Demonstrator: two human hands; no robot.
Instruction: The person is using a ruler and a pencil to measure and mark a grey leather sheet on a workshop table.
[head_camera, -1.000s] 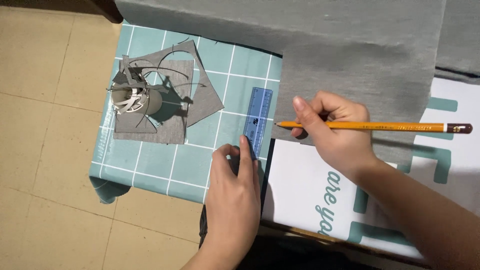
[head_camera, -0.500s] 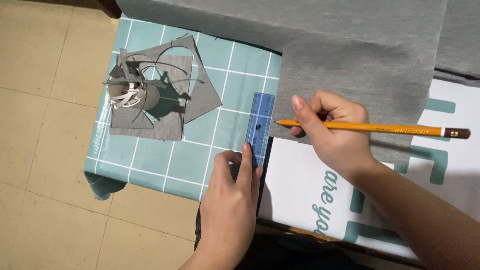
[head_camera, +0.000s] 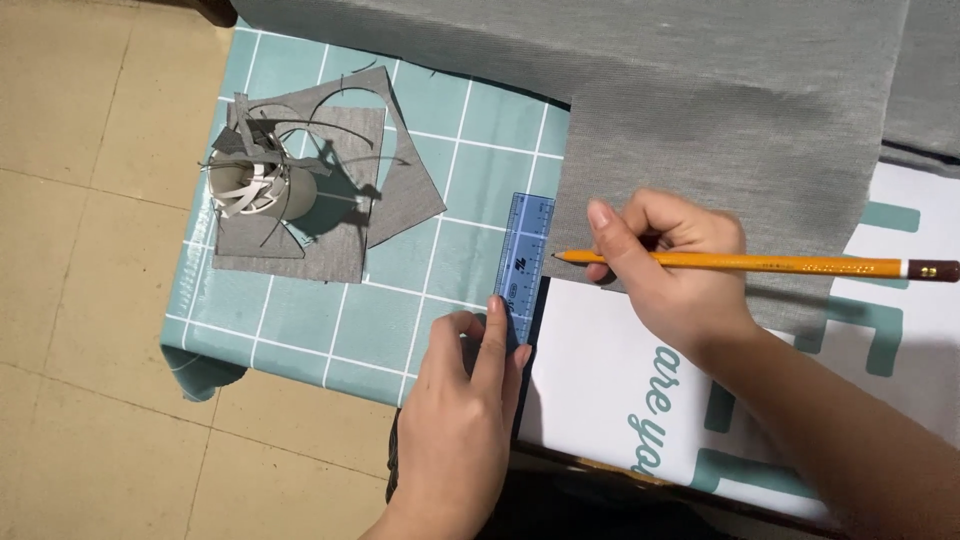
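A: Head view: the left hand (head_camera: 455, 420) presses flat, unclenched, on the lower end of the blue ruler (head_camera: 524, 268), which lies near the table's front edge, just beside the left edge of the grey cloth (head_camera: 720, 110).

B: And the right hand (head_camera: 672, 262)?

A: Its grip is closed around the yellow pencil (head_camera: 760, 264), tip beside the ruler's right edge, at the cloth's lower left corner.

B: What could go wrong?

A: Only the ruler's lower end is pinned, so I judge the far end could swing if the pencil pushes on it. The cloth looks soft; the tip could drag or bunch it and bend a line.

B: The scrap pile (head_camera: 330, 190) at the table's left edge?

A: Well apart from both hands; little risk there.
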